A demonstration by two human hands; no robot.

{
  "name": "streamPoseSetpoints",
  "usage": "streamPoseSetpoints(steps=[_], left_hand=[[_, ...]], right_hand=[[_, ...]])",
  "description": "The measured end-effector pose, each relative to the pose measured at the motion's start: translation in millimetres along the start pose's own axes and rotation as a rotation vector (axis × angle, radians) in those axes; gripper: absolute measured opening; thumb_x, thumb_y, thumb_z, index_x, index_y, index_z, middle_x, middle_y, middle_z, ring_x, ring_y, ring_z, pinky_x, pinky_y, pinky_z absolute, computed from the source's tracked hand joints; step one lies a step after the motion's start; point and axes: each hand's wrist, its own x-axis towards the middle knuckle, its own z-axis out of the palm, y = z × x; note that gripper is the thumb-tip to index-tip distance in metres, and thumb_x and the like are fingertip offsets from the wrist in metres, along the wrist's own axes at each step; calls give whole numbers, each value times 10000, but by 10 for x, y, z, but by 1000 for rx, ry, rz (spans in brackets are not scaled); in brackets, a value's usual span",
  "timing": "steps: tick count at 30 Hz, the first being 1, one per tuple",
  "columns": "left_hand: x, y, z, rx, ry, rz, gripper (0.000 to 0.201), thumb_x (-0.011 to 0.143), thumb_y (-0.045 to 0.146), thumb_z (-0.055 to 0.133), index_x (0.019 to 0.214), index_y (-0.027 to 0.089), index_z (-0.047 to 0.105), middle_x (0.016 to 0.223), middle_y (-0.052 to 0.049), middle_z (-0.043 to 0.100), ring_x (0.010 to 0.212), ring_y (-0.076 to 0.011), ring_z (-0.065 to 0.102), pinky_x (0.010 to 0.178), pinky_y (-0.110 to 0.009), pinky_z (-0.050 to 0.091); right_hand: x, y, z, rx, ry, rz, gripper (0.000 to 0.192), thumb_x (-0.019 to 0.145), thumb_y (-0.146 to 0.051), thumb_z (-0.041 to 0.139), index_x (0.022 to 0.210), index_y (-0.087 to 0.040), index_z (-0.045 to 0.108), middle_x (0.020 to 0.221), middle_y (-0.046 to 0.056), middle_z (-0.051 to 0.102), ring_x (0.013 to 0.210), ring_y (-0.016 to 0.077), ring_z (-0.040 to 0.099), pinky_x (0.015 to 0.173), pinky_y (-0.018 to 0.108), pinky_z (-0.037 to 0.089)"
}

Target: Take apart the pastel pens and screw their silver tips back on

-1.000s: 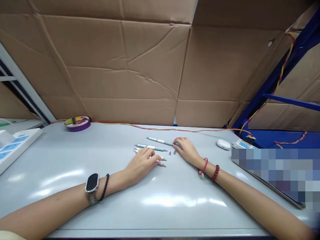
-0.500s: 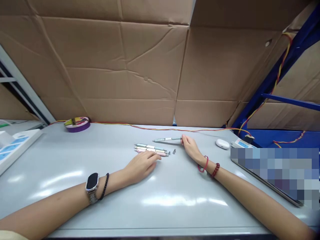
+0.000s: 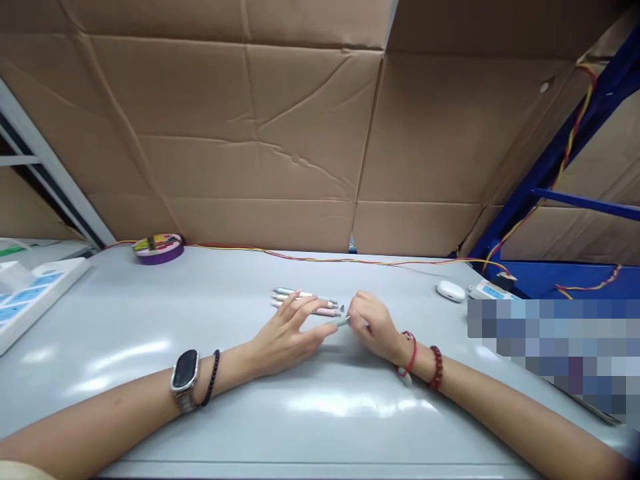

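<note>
My right hand (image 3: 374,325) grips a pale green pen (image 3: 341,322) by its right end, just above the grey table (image 3: 320,407). My left hand (image 3: 289,333) meets the pen's left end with thumb and forefinger, its other fingers spread and raised. Just behind the hands, three pastel pens (image 3: 305,301) lie side by side on the table. A small dark pen tip (image 3: 343,308) lies at their right end. My left wrist wears a watch and a black bead band; my right wrist has red bracelets.
A white earbud case (image 3: 450,291) and a small white device (image 3: 487,290) lie at the right. A purple tape roll (image 3: 158,247) sits far left by a red-yellow cable (image 3: 320,258). A white power strip (image 3: 30,293) is at the left edge. Cardboard walls stand behind.
My right hand lifted the green pen from the far row and brought it toward me. My left hand left the lying pens and came to the pen's other end.
</note>
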Motion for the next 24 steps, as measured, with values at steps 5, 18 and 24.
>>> streamPoseSetpoints(steps=[5, 18, 24], left_hand=[[-27, -26, 47, -30, -115, -23, 278, 961, 339, 323, 877, 180, 535, 730, -14, 576, 595, -138, 531, 565, -241, 426], [60, -30, 12, -105, -338, -228, 244, 960, 241, 324, 819, 183, 515, 759, -11, 611, 665, -171, 576, 563, -239, 381], [68, -37, -12, -143, -398, -252, 239, 956, 221, 314, 819, 189, 507, 773, -11, 627, 691, -176, 584, 591, -243, 388]], right_hand=[[-6, -90, 79, -52, -186, -237, 432, 952, -332, 299, 560, -202, 429, 536, 6, 446, 551, 152, 362, 522, 283, 280], [16, -23, 38, -110, -293, -227, 284, 932, -375, 391, 786, -168, 519, 716, 46, 562, 655, 160, 479, 579, 259, 357], [-2, 5, 61, -145, -317, -218, 396, 962, -320, 328, 628, -177, 488, 609, 25, 534, 562, 140, 430, 543, 261, 298]])
